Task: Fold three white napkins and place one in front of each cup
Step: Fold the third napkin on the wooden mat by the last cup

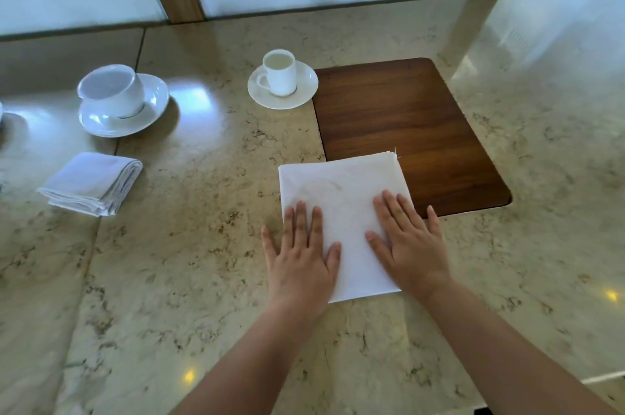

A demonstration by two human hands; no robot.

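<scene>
My left hand (299, 257) and right hand (407, 240) both flat, fingers spread, pressing white square cloth napkin (341, 201) near front-middle of beige marble tabletop (203, 262); its far right corner overlaps dark wooden inset panel (406, 117).

Judge it light, soft, limp, liable to slide on polished stone. Best pinched at corners or edges.

Faintly creased, frayed thread at far corner. Folded white napkin stack (91, 183) lies toward left edge, before wide white cup (111, 90); small white cup on saucer (280, 73) sits beyond.

A white rim (1, 113) at the tabletop's (203, 245) left edge is cut off by the frame, too little showing to identify.
</scene>
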